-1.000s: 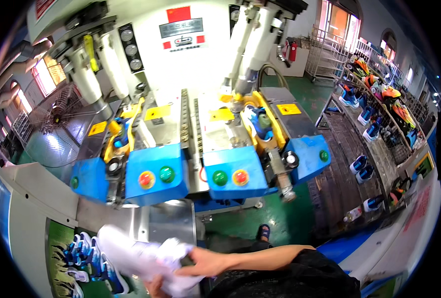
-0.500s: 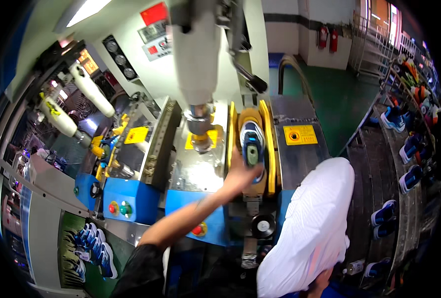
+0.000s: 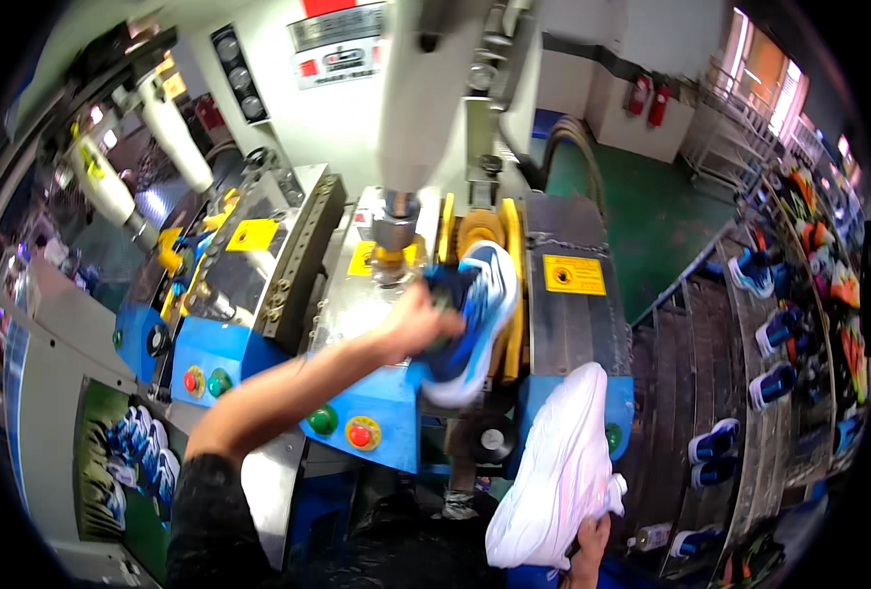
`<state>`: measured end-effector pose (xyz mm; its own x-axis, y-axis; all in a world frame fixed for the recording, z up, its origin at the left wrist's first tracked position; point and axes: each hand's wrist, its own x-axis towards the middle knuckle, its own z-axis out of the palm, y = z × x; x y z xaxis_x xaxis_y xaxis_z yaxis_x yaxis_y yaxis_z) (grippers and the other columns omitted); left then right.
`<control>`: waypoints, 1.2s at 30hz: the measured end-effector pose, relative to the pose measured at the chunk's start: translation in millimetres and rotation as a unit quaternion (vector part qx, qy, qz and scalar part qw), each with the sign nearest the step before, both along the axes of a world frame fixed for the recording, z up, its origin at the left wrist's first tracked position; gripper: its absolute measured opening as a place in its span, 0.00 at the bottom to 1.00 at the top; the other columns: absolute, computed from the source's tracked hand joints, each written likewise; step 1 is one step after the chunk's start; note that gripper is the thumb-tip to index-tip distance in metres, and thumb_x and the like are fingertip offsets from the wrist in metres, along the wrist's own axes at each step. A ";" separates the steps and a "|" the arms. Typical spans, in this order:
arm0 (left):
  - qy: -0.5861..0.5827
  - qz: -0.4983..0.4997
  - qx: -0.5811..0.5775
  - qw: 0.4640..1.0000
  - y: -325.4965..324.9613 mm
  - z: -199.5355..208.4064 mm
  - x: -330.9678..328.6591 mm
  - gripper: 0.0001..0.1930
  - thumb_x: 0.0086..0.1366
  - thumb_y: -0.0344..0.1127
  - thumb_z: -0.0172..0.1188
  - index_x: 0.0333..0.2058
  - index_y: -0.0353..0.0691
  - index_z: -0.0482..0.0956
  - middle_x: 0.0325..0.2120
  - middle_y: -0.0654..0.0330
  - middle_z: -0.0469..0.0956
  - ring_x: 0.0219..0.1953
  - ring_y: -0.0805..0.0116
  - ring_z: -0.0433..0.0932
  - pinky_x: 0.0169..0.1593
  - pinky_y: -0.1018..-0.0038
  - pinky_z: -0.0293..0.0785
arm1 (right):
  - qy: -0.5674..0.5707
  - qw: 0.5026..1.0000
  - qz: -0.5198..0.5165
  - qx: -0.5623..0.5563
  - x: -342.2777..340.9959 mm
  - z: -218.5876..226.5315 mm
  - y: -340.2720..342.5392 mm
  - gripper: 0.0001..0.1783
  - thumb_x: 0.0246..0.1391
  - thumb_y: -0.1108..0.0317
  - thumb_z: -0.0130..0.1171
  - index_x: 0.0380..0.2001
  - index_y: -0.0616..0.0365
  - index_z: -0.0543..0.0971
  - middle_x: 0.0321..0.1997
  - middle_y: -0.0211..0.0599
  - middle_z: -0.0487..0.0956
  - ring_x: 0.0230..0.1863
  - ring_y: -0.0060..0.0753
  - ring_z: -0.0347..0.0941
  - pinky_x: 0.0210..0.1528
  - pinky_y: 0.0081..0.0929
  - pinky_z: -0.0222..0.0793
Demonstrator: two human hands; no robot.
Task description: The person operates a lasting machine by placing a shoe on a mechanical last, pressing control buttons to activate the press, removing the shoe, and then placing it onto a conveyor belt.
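My left hand (image 3: 418, 322) is closed on a blue and white sneaker (image 3: 492, 294) at its dark collar, and the shoe is tilted with its sole edge to the right. The sneaker hangs over the machine's shoe bed, between yellow side pads (image 3: 515, 294). My right hand (image 3: 590, 545), low on the right, grips a white sneaker (image 3: 556, 461) from below. That shoe stands nearly upright, its pale sole partly turned toward me. Some fingers of both hands are hidden behind or in the shoes.
A pressing machine arm (image 3: 394, 231) hangs left of the bed. Red (image 3: 362, 434) and green (image 3: 321, 420) buttons sit on blue front panels. Several blue sneakers lie in a bin (image 3: 92, 481) at lower left. At right stands a rack (image 3: 656, 422) with more shoes.
My left hand has lifted the blue and white sneaker off the bed and moved it left and nearer, tilting it. The white sneaker has shifted lower and left in view. The view itself has shifted.
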<state>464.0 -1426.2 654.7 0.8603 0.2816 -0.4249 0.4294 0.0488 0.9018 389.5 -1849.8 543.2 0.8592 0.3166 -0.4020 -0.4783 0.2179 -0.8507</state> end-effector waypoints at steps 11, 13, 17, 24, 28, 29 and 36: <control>-0.260 0.459 -0.152 0.836 -97.5 -52.6 -380.2 0.44 0.46 0.30 0.67 0.64 0.29 0.58 0.53 0.43 0.73 0.54 0.47 0.76 0.61 0.53 0.71 | -0.107 0.931 0.284 -0.200 285.5 45.3 308.0 0.21 0.60 0.67 0.58 0.55 0.61 0.71 0.49 0.41 0.79 0.46 0.37 0.79 0.48 0.37 0.75; -0.177 0.537 -0.092 0.820 -104.7 -67.9 -404.1 0.42 0.48 0.31 0.65 0.63 0.29 0.60 0.53 0.44 0.73 0.54 0.48 0.76 0.60 0.54 0.71 | -0.412 0.732 0.228 -0.492 279.2 -2.2 354.7 0.29 0.52 0.64 0.64 0.52 0.71 0.68 0.49 0.57 0.77 0.47 0.55 0.78 0.51 0.46 0.74; -0.062 0.624 -0.077 0.775 -125.5 -87.9 -419.4 0.37 0.52 0.33 0.63 0.62 0.29 0.62 0.53 0.45 0.74 0.54 0.49 0.75 0.59 0.56 0.71 | -0.479 0.722 0.125 -0.484 239.8 -46.0 373.9 0.37 0.52 0.65 0.61 0.56 0.79 0.57 0.49 0.71 0.73 0.47 0.66 0.76 0.51 0.50 0.73; 0.050 0.647 -0.114 0.752 -126.1 -99.7 -422.7 0.30 0.60 0.37 0.59 0.59 0.30 0.67 0.52 0.47 0.75 0.54 0.52 0.75 0.58 0.59 0.71 | -0.440 0.724 0.131 -0.515 226.8 -16.9 361.8 0.39 0.52 0.56 0.62 0.58 0.74 0.62 0.52 0.65 0.74 0.52 0.62 0.74 0.55 0.48 0.70; 0.043 0.608 -0.086 0.788 -120.2 -116.4 -446.1 0.27 0.64 0.39 0.57 0.58 0.30 0.69 0.51 0.48 0.75 0.54 0.54 0.74 0.58 0.61 0.70 | -0.405 0.732 0.177 -0.519 234.7 -13.6 373.7 0.40 0.52 0.55 0.63 0.59 0.72 0.62 0.54 0.65 0.73 0.54 0.62 0.73 0.56 0.47 0.70; 0.026 0.576 -0.059 0.815 -117.9 -124.5 -457.3 0.26 0.65 0.40 0.56 0.57 0.30 0.70 0.51 0.48 0.75 0.54 0.55 0.74 0.57 0.61 0.70 | -0.398 0.730 0.184 -0.524 234.1 -9.4 370.2 0.40 0.52 0.54 0.63 0.58 0.72 0.62 0.54 0.65 0.74 0.55 0.62 0.73 0.56 0.46 0.70; 0.067 0.551 -0.239 0.797 -60.3 -139.2 -488.4 0.20 0.63 0.42 0.60 0.51 0.40 0.75 0.42 0.59 0.77 0.44 0.65 0.77 0.49 0.69 0.74 | -0.572 0.764 0.164 -0.251 56.6 67.5 336.6 0.28 0.51 0.66 0.61 0.56 0.62 0.71 0.51 0.59 0.75 0.52 0.61 0.72 0.53 0.45 0.71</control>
